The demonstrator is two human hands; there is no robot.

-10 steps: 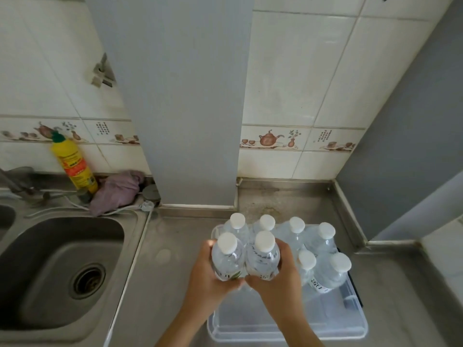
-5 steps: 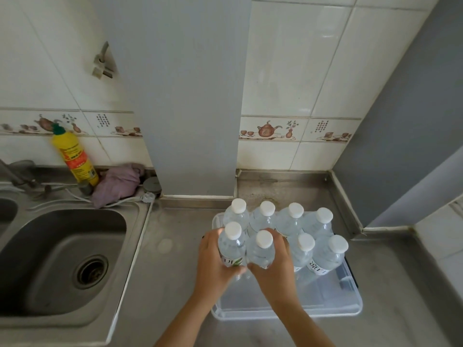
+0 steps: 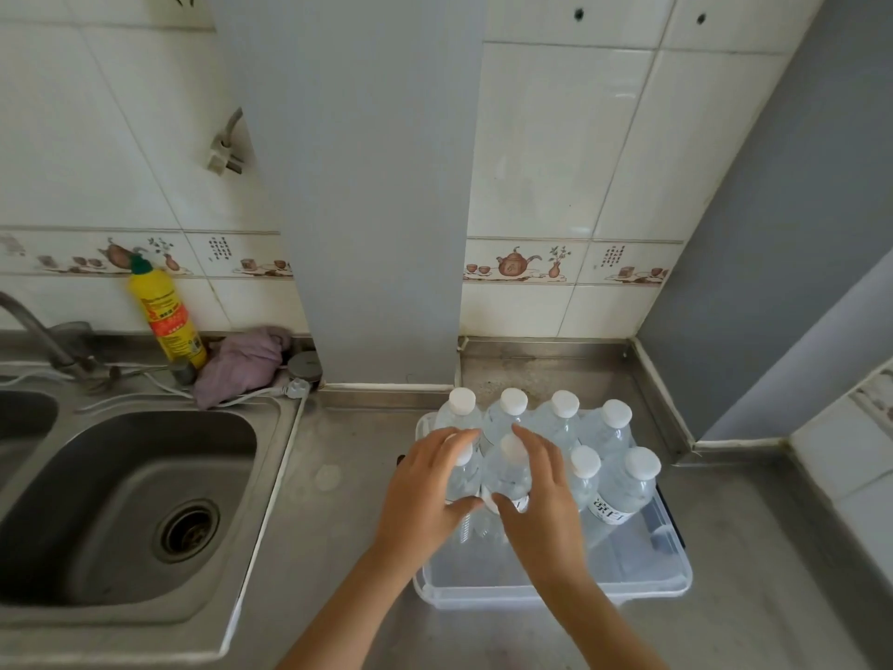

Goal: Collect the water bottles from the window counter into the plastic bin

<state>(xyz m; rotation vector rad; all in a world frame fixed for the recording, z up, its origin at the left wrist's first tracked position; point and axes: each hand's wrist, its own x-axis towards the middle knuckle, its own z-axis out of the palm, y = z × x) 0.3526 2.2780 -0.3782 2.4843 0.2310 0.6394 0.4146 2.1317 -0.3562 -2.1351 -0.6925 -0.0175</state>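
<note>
You had lowered the two bottles [image 3: 488, 476] into the plastic bin [image 3: 555, 589], near-left of six others. Your left hand [image 3: 425, 495] and right hand [image 3: 541, 505] had spread their fingers, releasing them; eight bottles now binned.

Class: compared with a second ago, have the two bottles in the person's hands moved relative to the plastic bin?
Yes. The two bottles went down into the plastic bin, level with the others.

Steel counter [image 3: 348, 500] with inset sink [image 3: 121, 505], clear plastic bin [image 3: 628, 587], yellow bottle [image 3: 166, 316], perhaps a crumpled purple cloth [image 3: 241, 362]
</note>
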